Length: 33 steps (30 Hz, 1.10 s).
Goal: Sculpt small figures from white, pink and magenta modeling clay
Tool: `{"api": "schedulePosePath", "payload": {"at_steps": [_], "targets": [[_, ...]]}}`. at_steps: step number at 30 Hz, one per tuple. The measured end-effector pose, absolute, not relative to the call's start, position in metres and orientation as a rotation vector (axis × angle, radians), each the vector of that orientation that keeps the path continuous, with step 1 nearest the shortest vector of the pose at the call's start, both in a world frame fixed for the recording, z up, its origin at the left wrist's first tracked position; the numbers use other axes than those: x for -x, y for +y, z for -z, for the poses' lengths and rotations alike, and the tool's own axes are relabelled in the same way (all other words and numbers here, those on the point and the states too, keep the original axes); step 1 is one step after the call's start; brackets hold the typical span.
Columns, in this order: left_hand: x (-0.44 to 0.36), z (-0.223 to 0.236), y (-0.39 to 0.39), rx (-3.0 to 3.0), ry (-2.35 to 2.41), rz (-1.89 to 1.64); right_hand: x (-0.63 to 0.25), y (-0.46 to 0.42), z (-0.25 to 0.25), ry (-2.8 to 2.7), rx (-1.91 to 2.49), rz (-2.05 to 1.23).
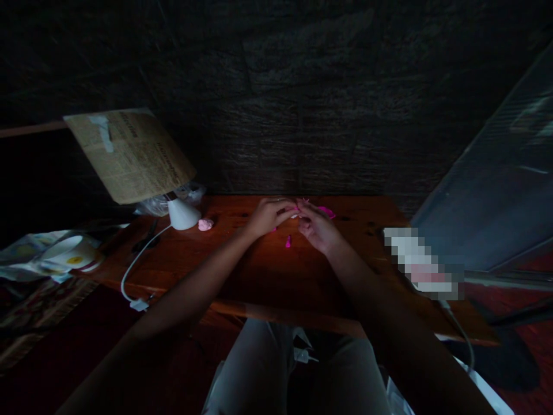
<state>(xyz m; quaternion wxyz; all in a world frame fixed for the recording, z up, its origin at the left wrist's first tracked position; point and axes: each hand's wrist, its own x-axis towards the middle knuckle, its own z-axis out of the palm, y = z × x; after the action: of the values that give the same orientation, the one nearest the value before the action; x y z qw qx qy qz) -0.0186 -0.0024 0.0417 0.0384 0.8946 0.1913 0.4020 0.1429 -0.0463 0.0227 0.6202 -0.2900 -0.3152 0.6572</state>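
Observation:
My left hand (268, 217) and my right hand (318, 226) meet over the far part of the wooden table, fingertips together. Both are closed in a pinch on a small pink piece (295, 210), mostly hidden by the fingers; its kind I cannot make out. Just behind my right hand lies a flat bright pink piece (327, 212). A narrow pink bit (288, 241) rests on the tabletop below and between the hands. Another tiny pink bit (273, 229) shows beside my left hand.
Left of the hands stand a lamp (184, 214) with a papered shade and a pale pink lump (205, 224). Its white cord (125, 282) runs over the table's front edge. Scissors-like dark handles (144, 242) and a white cup (71, 253) lie further left. A pixelated device (421, 262) sits right.

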Motion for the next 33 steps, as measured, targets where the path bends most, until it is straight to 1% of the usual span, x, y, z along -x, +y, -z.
{"api": "schedulePosePath", "payload": {"at_steps": [3,7,11,15,33], "targets": [[0.018,-0.037,-0.003,-2.62,0.682,-1.273,-0.145,-0.046,-0.022,-0.738,0.673,-1.532],[0.02,-0.016,-0.003,-2.38,0.789,-1.321,-0.143,-0.045,-0.017,-0.76,0.766,-1.541],[0.023,0.0,0.0,-2.201,0.762,-1.277,-0.142,-0.047,-0.015,-0.774,0.881,-1.552],[0.026,0.003,0.002,-2.081,0.726,-1.251,-0.143,-0.049,-0.018,-0.82,0.91,-1.574],[0.02,0.011,0.0,-1.96,0.554,-1.249,-0.15,-0.047,-0.016,-0.927,0.922,-1.522]]}}
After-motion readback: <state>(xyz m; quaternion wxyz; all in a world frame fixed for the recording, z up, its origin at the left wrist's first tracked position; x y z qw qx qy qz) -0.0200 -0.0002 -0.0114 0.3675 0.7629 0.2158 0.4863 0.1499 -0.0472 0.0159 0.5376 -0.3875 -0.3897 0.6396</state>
